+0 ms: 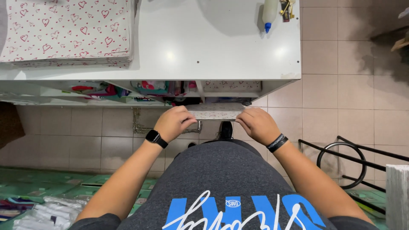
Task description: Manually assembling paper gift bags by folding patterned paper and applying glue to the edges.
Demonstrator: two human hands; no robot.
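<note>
Person stands at a white table (191, 42), both hands out in front below its front edge. Left hand (172, 122) and right hand (255, 124) each pinch one end of a folded sheet of patterned paper (216, 111): white with small hearts, held flat and level between them, just in front of the table's lower shelf (128, 94). Left grip: fingers curled over the left end, closed on the paper. Right grip: same on the right end, thumb under, fingers on top.

Step in hand, as I read it: pressing or running a fold along that sheet, mid-air, not on the table top. Next move likely calls for even pressure from both ends so the crease stays straight; the sheet is unsupported in the middle.

Counts:
- folded sheet in hand: one
- stack of heart-print sheets (64, 32) on the table's far left: one stack, sheet count cannot tell
- glue bottle (269, 12) with blue tip, lying at the table's far right: one
- bunch of keys (287, 8) just beside the bottle: one
- wrist wear: black watch (155, 137) on the left, dark band (277, 142) on the right

Shelf holds mixed coloured packs, too cluttered to count. Black wire stand (345, 157) on the tiled floor to the right.
</note>
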